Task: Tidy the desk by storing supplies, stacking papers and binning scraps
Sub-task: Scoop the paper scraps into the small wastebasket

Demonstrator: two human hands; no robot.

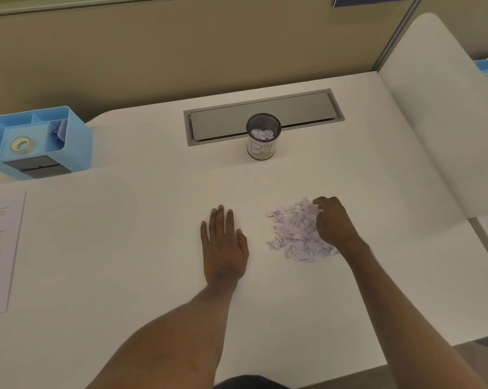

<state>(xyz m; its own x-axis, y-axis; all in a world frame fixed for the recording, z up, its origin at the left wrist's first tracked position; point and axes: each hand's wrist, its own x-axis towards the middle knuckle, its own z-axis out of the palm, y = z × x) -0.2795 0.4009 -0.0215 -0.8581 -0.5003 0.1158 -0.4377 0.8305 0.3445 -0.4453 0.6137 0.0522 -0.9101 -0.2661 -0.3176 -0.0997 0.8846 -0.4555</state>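
Now our right grip (pixel 332 221) curls round scraps (pixel 291 234) for the bin (pixel 262 137); left grip (pixel 223 242) lies flat, empty, bracing.

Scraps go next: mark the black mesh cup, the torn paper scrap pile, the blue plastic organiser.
Black mesh cup (pixel 261 150), head view: white label.
Torn paper scrap pile (pixel 293 231), head view: centre.
Blue plastic organiser (pixel 81 147), head view: right wall.

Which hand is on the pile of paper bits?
The right hand, its fingers curled over the paper scraps. The left hand lies flat on the desk beside them.
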